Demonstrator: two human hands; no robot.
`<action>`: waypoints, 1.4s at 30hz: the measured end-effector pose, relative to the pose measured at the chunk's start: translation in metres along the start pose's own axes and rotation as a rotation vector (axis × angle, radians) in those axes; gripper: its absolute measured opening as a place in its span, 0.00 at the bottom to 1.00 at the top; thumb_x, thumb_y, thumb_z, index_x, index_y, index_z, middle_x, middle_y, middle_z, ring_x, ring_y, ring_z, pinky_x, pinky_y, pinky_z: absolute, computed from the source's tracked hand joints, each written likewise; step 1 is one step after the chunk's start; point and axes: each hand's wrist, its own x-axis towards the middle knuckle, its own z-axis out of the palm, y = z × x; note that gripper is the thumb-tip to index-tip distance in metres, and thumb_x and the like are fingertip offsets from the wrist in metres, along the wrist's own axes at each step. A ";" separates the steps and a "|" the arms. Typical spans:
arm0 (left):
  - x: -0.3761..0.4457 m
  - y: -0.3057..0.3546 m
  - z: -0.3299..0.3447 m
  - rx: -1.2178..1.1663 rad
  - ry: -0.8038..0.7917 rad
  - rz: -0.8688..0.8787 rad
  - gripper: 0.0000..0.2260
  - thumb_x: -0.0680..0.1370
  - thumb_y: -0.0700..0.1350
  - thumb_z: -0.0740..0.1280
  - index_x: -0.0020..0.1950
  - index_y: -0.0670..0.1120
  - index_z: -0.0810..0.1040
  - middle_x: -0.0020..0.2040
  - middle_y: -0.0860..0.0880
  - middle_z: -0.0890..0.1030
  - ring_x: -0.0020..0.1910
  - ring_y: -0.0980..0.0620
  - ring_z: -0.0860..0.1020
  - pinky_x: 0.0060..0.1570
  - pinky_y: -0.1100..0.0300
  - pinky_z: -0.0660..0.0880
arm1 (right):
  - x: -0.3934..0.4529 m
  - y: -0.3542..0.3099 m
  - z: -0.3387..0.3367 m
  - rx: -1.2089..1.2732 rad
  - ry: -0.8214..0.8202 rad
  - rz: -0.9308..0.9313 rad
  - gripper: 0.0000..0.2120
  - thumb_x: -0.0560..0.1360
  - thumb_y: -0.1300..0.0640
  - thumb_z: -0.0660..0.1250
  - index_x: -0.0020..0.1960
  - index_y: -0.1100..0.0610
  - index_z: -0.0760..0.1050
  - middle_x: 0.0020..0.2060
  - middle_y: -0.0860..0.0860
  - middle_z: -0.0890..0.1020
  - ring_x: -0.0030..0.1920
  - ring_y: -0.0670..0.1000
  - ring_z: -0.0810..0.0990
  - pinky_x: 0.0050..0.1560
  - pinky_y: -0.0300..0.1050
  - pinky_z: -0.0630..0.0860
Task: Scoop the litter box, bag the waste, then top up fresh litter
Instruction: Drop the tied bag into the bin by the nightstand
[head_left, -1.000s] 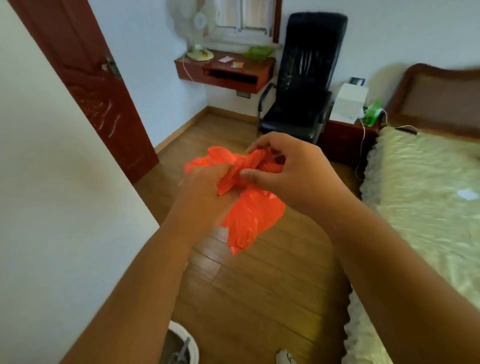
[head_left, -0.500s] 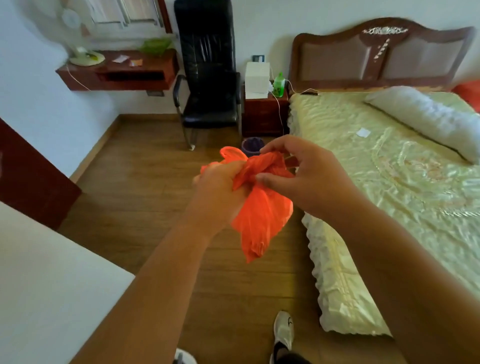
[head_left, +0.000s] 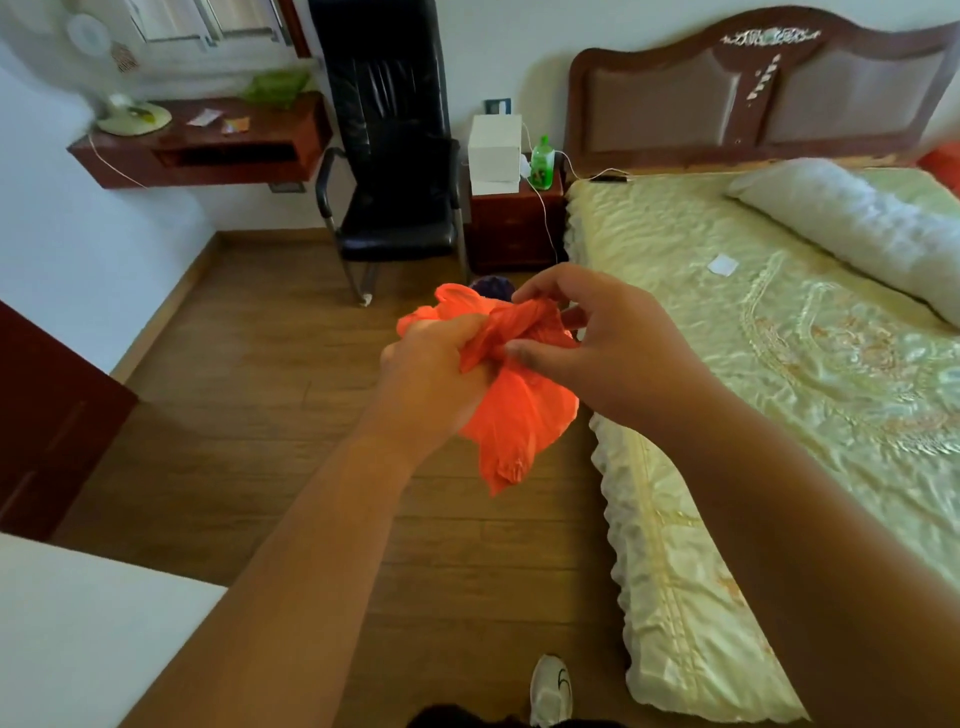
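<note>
Far left, lower corner: white wall edge (head_left: 78, 634); above it, dark red door (head_left: 47, 415). Upper left: wall-mounted wooden shelf (head_left: 208, 150), carrying white fan (head_left: 119, 104) and green dish (head_left: 275, 85). Next along: black chair (head_left: 395, 171) on wooden floor (head_left: 249, 415), just beside wooden nightstand (head_left: 514, 228); on the nightstand, white box (head_left: 494, 150) and green bottle (head_left: 543, 163).

Centre: left hand (head_left: 431, 384), fingers clenched round crumpled upper part of orange plastic bag (head_left: 519, 415). Bag held in mid-air above the floor, near the bed edge, lower end hanging loose in a point. Behind the bag's top, small dark purple item (head_left: 491, 286), partly hidden, kind not determinable. Right hand (head_left: 618, 353), touching the bag from the other side, thumb and fingers (head_left: 540, 283) pinching the twisted top of the bag.

Bottom centre: white shoe (head_left: 550, 691) on the floor.

Right: bed (head_left: 779, 415) with pale green quilted cover, wooden headboard (head_left: 753, 83), long white pillow (head_left: 852, 223), small white paper square (head_left: 722, 265) on the cover, red item (head_left: 943, 161) at far right edge, cut off.
</note>
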 end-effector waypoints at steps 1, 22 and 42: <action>0.008 0.000 0.003 -0.009 -0.007 0.000 0.10 0.77 0.56 0.69 0.57 0.63 0.82 0.44 0.58 0.84 0.45 0.57 0.82 0.51 0.47 0.81 | 0.008 0.005 -0.003 -0.004 -0.006 0.000 0.19 0.70 0.46 0.79 0.58 0.43 0.79 0.51 0.40 0.82 0.54 0.44 0.79 0.57 0.51 0.80; 0.272 -0.094 0.013 -0.055 -0.100 0.057 0.06 0.76 0.57 0.68 0.52 0.63 0.81 0.41 0.56 0.82 0.47 0.53 0.81 0.55 0.38 0.77 | 0.252 0.074 0.023 -0.043 0.042 0.078 0.18 0.70 0.52 0.79 0.57 0.44 0.80 0.56 0.40 0.76 0.55 0.42 0.76 0.55 0.41 0.76; 0.552 -0.182 -0.028 0.063 -0.118 0.034 0.10 0.76 0.52 0.69 0.40 0.69 0.77 0.37 0.62 0.79 0.39 0.59 0.75 0.53 0.42 0.76 | 0.542 0.131 0.070 -0.063 0.057 0.087 0.19 0.70 0.53 0.77 0.58 0.44 0.77 0.55 0.41 0.75 0.53 0.37 0.75 0.49 0.27 0.70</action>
